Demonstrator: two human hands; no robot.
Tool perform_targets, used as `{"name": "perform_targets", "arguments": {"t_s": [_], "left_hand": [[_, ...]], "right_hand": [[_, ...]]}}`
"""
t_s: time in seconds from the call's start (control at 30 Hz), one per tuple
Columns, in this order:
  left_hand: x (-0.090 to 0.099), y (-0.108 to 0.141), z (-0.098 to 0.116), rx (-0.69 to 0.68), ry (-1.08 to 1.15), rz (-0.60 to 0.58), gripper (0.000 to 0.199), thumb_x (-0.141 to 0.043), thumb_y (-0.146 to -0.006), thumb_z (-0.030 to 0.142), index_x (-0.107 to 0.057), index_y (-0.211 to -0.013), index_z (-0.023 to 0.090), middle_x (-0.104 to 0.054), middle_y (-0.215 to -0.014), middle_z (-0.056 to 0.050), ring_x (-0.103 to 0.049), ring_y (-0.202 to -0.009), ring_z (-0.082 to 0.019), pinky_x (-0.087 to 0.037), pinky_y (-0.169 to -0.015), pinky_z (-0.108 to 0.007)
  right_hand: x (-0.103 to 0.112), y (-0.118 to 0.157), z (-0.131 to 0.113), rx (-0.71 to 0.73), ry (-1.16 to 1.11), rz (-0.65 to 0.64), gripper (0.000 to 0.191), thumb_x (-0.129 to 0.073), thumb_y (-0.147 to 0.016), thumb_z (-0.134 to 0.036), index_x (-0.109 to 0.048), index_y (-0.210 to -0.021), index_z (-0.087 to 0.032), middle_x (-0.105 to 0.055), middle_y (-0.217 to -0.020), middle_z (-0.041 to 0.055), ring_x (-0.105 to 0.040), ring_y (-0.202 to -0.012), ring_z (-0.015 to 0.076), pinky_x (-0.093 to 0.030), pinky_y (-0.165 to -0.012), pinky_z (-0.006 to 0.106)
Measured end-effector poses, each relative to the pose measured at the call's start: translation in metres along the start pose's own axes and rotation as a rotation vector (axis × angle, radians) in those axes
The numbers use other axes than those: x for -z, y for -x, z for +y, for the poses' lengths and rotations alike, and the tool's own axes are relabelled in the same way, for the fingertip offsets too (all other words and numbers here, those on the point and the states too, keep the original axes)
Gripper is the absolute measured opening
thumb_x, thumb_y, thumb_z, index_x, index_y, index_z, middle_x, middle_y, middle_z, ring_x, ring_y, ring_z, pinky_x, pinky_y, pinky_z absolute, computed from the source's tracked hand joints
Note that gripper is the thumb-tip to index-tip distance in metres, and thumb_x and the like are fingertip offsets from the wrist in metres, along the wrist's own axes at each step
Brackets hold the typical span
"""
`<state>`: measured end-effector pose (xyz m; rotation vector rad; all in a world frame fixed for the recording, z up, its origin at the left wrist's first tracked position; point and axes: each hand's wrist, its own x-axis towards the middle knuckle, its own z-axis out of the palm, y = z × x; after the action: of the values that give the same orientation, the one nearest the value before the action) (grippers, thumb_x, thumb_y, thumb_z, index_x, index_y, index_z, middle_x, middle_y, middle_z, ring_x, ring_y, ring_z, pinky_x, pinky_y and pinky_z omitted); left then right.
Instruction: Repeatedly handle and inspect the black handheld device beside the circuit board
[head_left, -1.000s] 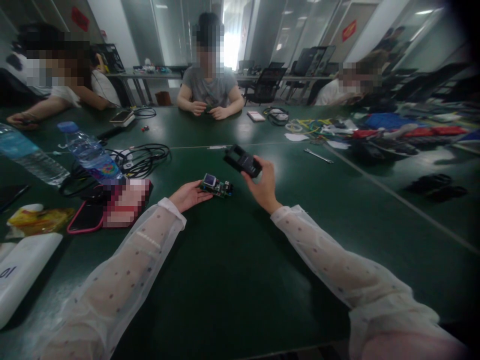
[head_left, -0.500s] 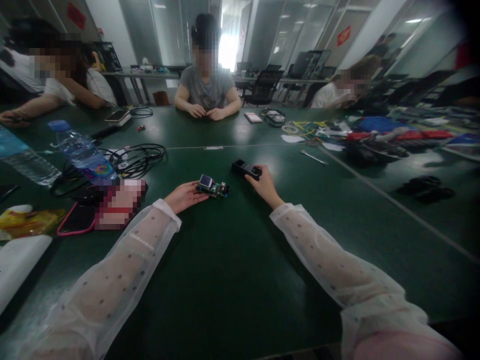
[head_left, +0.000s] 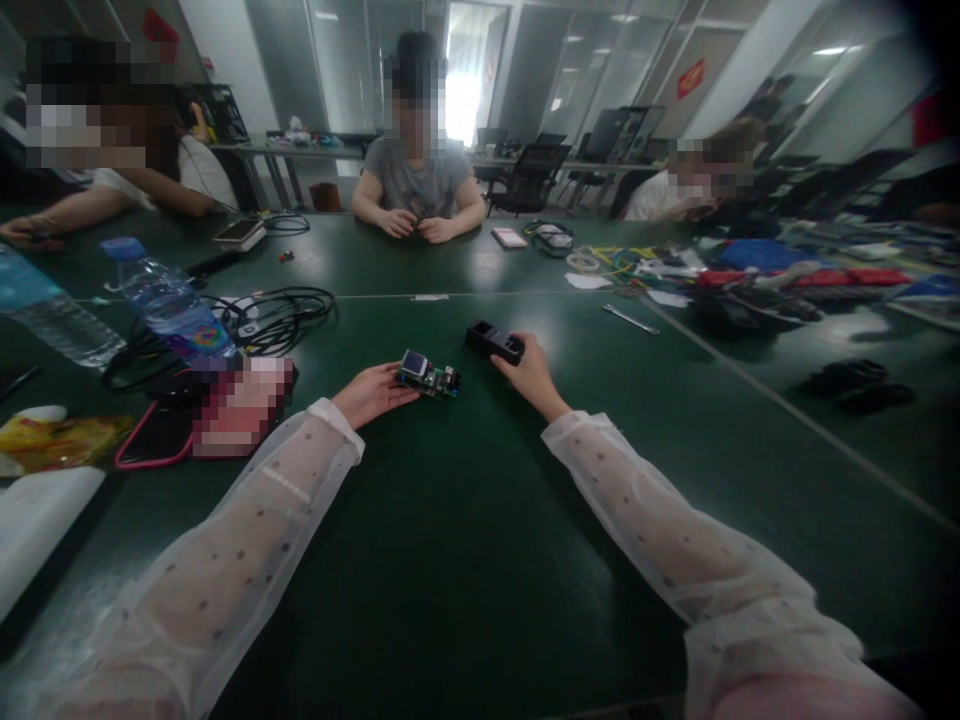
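Observation:
A green circuit board with a small screen is held at its left end by my left hand, the fingers reaching under it. To its right, my right hand grips the near right end of a black rectangular case, with thumb and fingers on its two sides. The case has openings in its upper face. Board and case are apart, with a narrow strip of the green table between them. Both hands are near the middle of the table.
To the left are a water bottle, coiled black cables, a phone with a red edge and a white object. A wrench lies right of the case. A person sits opposite; cables and tools crowd the far right.
The whole view has shifted very slightly. Both hands keep their grips, and the board and case hold nearly the same places.

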<state>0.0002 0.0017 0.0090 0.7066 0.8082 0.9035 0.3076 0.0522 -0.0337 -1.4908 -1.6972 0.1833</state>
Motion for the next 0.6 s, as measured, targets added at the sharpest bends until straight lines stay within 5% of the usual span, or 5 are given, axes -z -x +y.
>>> {"name": "perform_targets", "arguments": {"t_s": [0.6], "left_hand": [[0.0016, -0.0024, -0.0004, 0.003, 0.018, 0.036, 0.033, -0.046, -0.090, 0.000, -0.050, -0.123, 0.006, -0.067, -0.104, -0.020, -0.070, -0.092, -0.025, -0.054, -0.091, -0.042]], "right_hand": [[0.0006, -0.0005, -0.0037, 0.034, 0.001, 0.027, 0.048, -0.067, -0.075, -0.042, -0.054, -0.116, -0.021, -0.063, -0.111, 0.0130, -0.059, -0.101, 0.0323, -0.045, -0.089, 0.053]]}}
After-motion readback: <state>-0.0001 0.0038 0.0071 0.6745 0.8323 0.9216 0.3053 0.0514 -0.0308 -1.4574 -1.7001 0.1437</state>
